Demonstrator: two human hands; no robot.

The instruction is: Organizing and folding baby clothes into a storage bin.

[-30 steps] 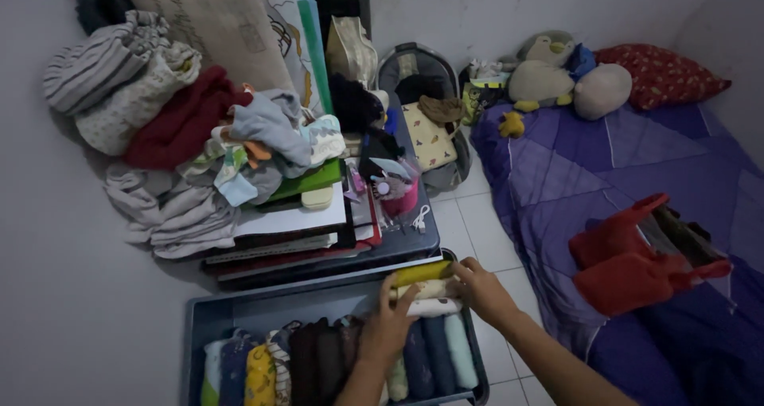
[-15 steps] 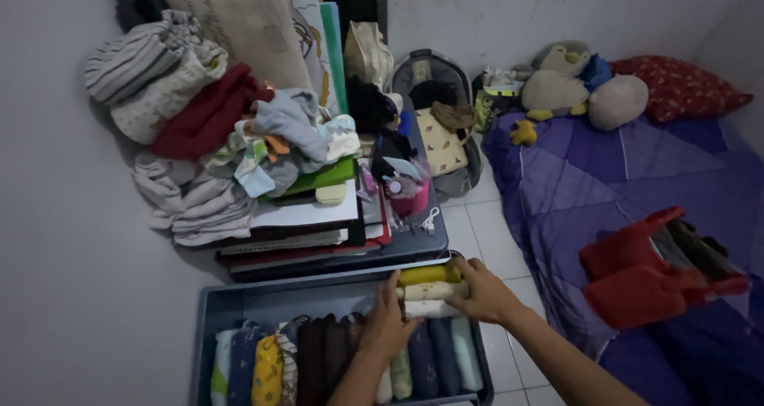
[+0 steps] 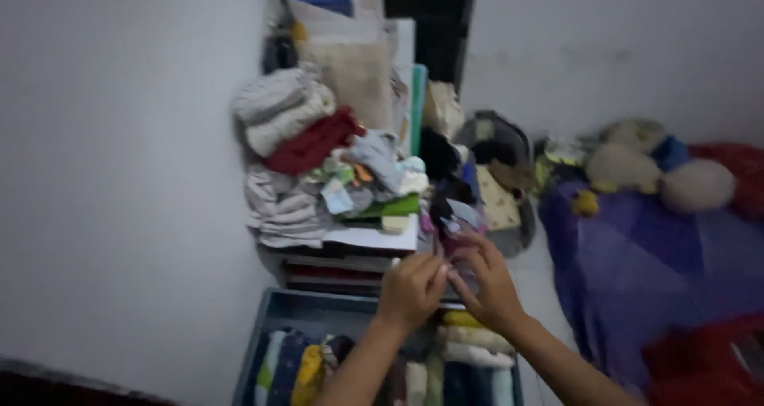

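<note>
head cam | looks down-forward | close over hands (image 3: pixel 446 286)

A: State the position of the hands relative to the grey storage bin (image 3: pixel 274 318).

B: Both are raised above the bin's far edge. The left hand (image 3: pixel 410 290) is curled, knuckles up. The right hand (image 3: pixel 489 283) sits just beside it, fingers bent toward it.

A: Contact?

B: The fingertips meet near a small pinkish item (image 3: pixel 447 239); motion blur prevents confirming a grip.

A: Bin contents?

B: Rolled garments (image 3: pixel 306 370) stand in rows inside the bin: yellow, cream, dark blue.
</note>
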